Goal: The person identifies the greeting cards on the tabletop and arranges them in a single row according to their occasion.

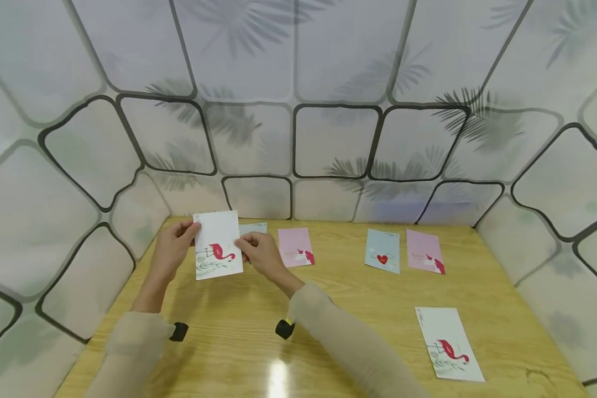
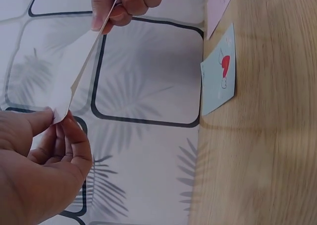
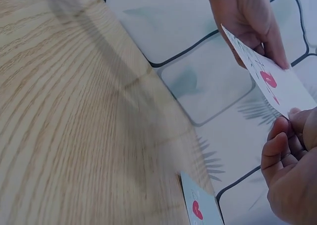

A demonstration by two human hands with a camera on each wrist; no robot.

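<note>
A white card with a red flamingo and green leaves (image 1: 218, 243) is held up above the table's back left. My left hand (image 1: 171, 249) pinches its left edge between thumb and fingers. At the opposite edge, my right hand (image 1: 265, 254) pinches the card too. Seen edge-on in the left wrist view, the white card (image 2: 74, 71) looks slightly spread along one side, like a folded sheet. In the right wrist view the flamingo face of the card (image 3: 270, 79) shows. Behind it on the table lies a light blue card (image 1: 253, 228), partly hidden.
A pink unicorn card (image 1: 296, 246) lies right of the hands. Farther right are a blue heart card (image 1: 382, 251) and another pink unicorn card (image 1: 425, 252). A second flamingo card (image 1: 449, 344) lies at the front right. Patterned cloth walls (image 1: 335, 141) enclose the wooden table (image 1: 328, 320).
</note>
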